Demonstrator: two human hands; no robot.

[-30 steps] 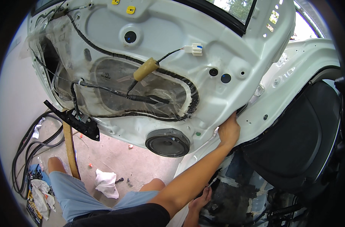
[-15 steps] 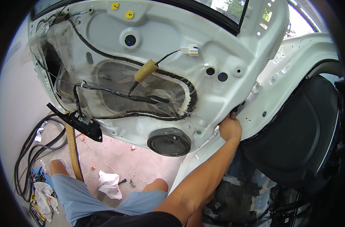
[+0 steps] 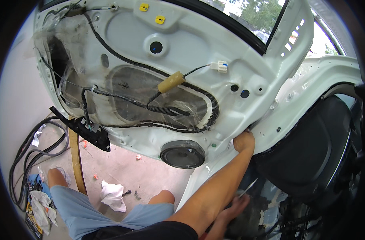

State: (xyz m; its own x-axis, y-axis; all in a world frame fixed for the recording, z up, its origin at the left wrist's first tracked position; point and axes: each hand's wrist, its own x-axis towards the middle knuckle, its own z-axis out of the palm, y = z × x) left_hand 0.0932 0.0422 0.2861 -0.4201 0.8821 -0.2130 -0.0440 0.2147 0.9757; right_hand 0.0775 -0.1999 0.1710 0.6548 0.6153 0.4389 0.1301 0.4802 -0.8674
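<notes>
My left arm stretches across to the gap between the opened white car door (image 3: 126,24) and the body pillar (image 3: 294,104). In that gap my left hand (image 3: 244,141) is closed, with its fingertips and whatever they grip hidden. Lower down, partly behind my left forearm, my right hand (image 3: 235,209) is closed around a thin, pointed metal tool (image 3: 249,186). The tool tilts up to the right, and its handle is hidden in the hand. A round black speaker (image 3: 182,155) sits in the door's lower corner, left of my left hand.
Across the stripped door panel runs a wiring harness (image 3: 122,98) with a yellowish foam sleeve (image 3: 171,82) and a white connector (image 3: 220,66). A black seat (image 3: 302,140) stands at right. Black hoses (image 3: 18,160), a wooden strip (image 3: 75,160) and a white cloth (image 3: 113,196) lie at left.
My right hand has come out from under my left forearm with the pointed tool. My left hand stays in the gap, slightly lower. The view has shifted a little.
</notes>
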